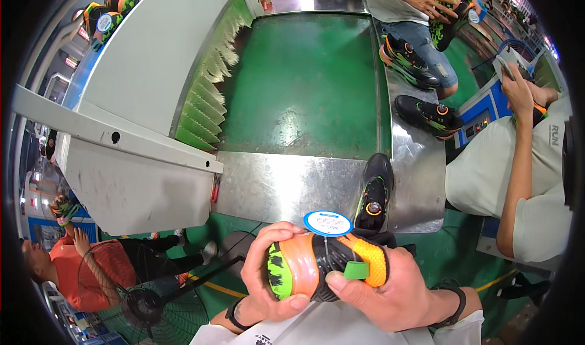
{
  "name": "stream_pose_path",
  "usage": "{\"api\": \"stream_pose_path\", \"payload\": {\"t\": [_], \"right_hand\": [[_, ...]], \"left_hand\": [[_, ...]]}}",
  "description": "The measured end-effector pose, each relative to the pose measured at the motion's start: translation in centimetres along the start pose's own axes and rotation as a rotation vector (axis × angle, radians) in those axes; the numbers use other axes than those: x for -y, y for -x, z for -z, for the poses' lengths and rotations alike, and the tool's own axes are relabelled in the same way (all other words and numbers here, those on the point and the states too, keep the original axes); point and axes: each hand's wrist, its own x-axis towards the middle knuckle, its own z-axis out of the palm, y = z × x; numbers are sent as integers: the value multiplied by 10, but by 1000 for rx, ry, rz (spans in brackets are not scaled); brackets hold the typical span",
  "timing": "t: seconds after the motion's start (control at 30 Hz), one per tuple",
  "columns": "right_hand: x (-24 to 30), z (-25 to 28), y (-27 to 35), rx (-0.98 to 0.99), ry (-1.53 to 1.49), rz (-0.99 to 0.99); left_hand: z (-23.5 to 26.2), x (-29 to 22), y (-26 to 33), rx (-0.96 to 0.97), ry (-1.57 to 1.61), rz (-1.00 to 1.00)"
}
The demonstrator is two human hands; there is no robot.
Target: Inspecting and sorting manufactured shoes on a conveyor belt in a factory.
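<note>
Both my hands hold one sneaker (298, 266) close to my body, its orange heel and green-and-black sole toward the left. My left hand (263, 284) wraps round the heel end, with fingers over the top edge and the thumb below. My right hand (390, 296) grips the collar side, its thumb pressed by the green pull tab (356, 270). Yellow-orange textured lining (379, 263) shows at the opening. A round blue-and-white hang tag (328, 223) stands up from the shoe. Just beyond, a black sneaker (378, 186) with an orange-ringed dial rests on the metal ledge.
Ahead lies a green conveyor belt (304, 83), with a metal plate (274, 180) at its near end. A white machine housing (140, 186) with a fringed curtain (210, 95) stands left. Two sneakers (408, 61) sit far right, near co-workers. A fan (143, 305) stands lower left.
</note>
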Motion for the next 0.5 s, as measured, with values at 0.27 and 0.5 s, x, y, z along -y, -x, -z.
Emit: {"api": "stream_pose_path", "payload": {"t": [0.27,0.5], "right_hand": [[8,-2,6,4,-23,23],[2,-2,5,-14,-41,84]], "left_hand": [[-2,-5,9,-39,13,26],[-9,-2,15,-96,100,80]]}}
